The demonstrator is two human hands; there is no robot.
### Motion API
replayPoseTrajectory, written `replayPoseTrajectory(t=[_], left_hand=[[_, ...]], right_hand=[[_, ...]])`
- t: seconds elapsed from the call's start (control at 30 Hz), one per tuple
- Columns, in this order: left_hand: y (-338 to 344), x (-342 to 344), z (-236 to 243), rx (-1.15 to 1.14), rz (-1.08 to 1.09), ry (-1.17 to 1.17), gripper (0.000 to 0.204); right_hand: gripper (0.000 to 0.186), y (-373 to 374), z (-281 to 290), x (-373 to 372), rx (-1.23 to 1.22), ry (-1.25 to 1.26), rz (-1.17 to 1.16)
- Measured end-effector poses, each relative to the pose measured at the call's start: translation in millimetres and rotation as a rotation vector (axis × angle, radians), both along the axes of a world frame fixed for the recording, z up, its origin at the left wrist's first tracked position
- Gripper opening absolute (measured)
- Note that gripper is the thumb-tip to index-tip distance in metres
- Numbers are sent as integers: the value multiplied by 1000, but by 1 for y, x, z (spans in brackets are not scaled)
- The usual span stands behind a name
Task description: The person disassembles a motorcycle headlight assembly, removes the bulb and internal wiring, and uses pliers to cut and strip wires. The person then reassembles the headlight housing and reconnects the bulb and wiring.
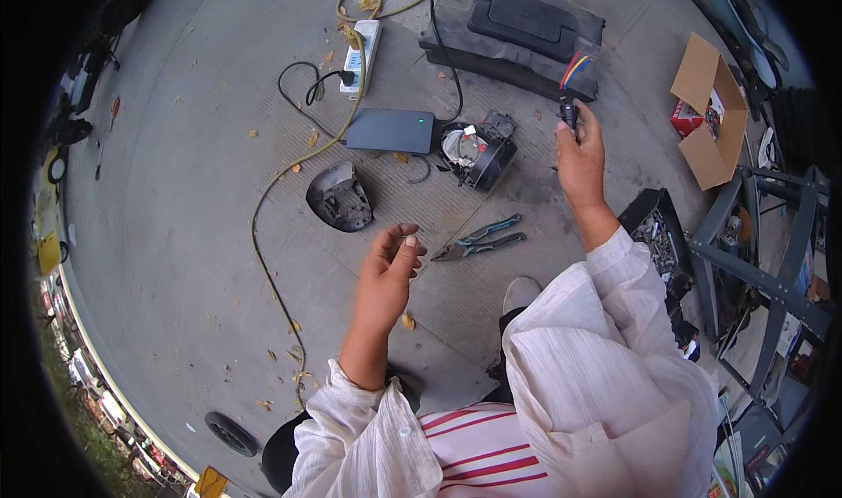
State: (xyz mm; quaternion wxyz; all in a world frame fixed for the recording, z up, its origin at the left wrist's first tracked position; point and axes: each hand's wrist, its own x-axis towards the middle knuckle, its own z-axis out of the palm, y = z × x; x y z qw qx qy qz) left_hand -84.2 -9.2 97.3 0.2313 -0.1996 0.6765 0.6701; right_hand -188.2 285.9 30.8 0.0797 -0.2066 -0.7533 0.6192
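My right hand (579, 160) grips a small black cylindrical connector (569, 114) between thumb and fingers, and red, blue and yellow wires (574, 70) rise from its far end. To the left and nearer, my left hand (390, 265) hovers with its fingers curled toward the thumb; whether something small is pinched there is hidden. Pliers (491, 235) with blue-and-black handles lie on the ground between both hands. Beyond them sits a round black headlight housing (478, 154), its back turned up and wiring showing. An empty-looking dark plastic cover (340, 198) rests beyond my left hand.
A grey charger box (390, 131) with a green light is wired toward a white power strip (361, 55). Behind stands a large black case (517, 37). At right are an open cardboard box (715, 116), a black tray of small parts (653, 235) and a metal frame (754, 274).
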Motion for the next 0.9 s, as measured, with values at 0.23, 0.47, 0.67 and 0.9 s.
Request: replayPoseTrajectory(t=[0.23, 0.47, 0.67, 0.9], left_hand=[[5, 1, -12, 4, -38, -39, 34], [0, 0, -20, -44, -30, -69, 32], [6, -2, -29, -33, -45, -87, 30], [8, -6, -31, -31, -63, -119, 33]], right_hand=[[59, 102, -103, -8, 573, -115, -232], [54, 103, -136, 5, 702, -320, -113], [54, 109, -148, 7, 753, -369, -95], [46, 101, -137, 6, 787, -388, -92]])
